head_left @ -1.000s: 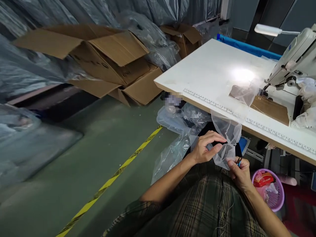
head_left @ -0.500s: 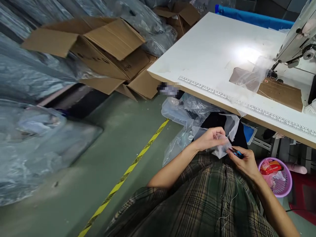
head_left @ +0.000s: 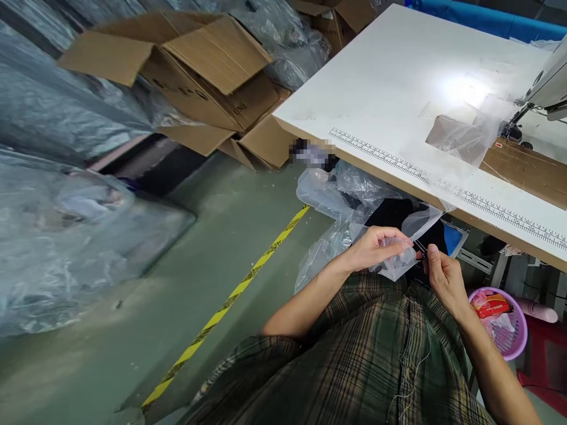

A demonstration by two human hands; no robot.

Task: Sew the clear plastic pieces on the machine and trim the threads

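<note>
In my left hand (head_left: 374,248), thumb and fingers pinch a piece of sheer white fabric (head_left: 394,267) above my lap. A strip of the same see-through material runs up from there to the table edge. My right hand (head_left: 446,280) is closed around thread snips (head_left: 420,247), whose thin blades point at the fabric beside my left fingertips. Whether the blades touch the fabric, I cannot tell. On the table, more sheer fabric (head_left: 478,133) lies under the needle area of the sewing machine (head_left: 549,88).
The white table (head_left: 376,77) has a printed ruler along its front edge. Open cardboard boxes (head_left: 217,53) and plastic sheeting (head_left: 88,248) stand at the left. Yellow-black tape (head_left: 230,304) crosses the floor. A purple basket (head_left: 516,348) sits at the right, below the table.
My right hand has turned, and the snips now point up toward my left fingertips at the fabric strip. The strip is stretched straighter toward the table. The view has shifted slightly.
</note>
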